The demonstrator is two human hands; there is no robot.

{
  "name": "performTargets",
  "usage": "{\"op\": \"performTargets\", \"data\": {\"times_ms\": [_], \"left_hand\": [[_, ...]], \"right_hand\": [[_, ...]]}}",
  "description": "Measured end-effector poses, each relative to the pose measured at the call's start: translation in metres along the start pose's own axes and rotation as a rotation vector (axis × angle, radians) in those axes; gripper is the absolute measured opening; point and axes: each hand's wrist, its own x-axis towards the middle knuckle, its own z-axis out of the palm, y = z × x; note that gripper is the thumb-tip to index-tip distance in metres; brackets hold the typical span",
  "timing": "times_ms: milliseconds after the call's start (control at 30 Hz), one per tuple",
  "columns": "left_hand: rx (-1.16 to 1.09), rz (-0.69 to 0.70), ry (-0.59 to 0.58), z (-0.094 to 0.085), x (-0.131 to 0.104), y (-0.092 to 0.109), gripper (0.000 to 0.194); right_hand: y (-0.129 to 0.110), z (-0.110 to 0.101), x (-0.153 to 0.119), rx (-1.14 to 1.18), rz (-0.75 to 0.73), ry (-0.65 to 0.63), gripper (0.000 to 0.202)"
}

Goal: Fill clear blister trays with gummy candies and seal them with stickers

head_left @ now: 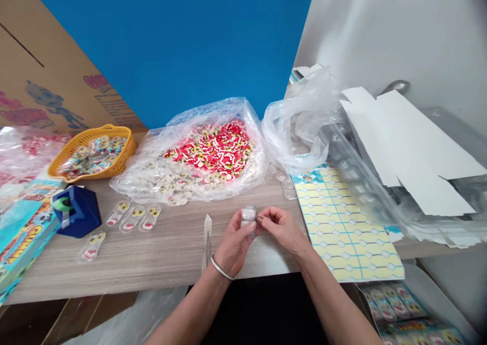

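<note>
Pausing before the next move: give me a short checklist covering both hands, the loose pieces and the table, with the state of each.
1. Left hand grips the clear plastic pack: ok.
2. Right hand close to the pack: ok.
3. Something pinched in the right hand's grip: cannot tell; too small.
4. Pointed metal tool well away from the left hand: not ok, it lies close beside it.
5. Red-and-white pieces bagged on the table, beyond the hands: ok.

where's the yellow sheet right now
In the head view, the yellow sheet lies on the right side of the table, just right of the right hand, with clear plastic overlapping its right edge.
</note>
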Motion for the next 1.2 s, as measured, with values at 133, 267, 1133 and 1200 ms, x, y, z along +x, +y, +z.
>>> {"op": "performTargets", "data": {"times_ms": [133, 267, 1133, 1200], "left_hand": [[0.037, 0.024, 0.064, -0.002, 0.002, -0.003, 0.054], [0.053, 0.013, 0.096, -0.001, 0.001, -0.003, 0.055], [0.031, -0.015, 0.095, -0.004, 0.003, -0.005, 0.059], [0.010, -0.026, 0.086, -0.004, 0.002, -0.005, 0.056]], "right_hand": [[0.003, 0.002, 0.000, 0.008, -0.010, 0.021, 0.025], [0.002, 0.004, 0.000, 0.015, -0.021, 0.032, 0.026], [-0.007, -0.008, 0.003, -0.129, -0.050, -0.074, 0.019], [-0.004, -0.003, -0.001, -0.080, -0.043, -0.084, 0.019]]}}
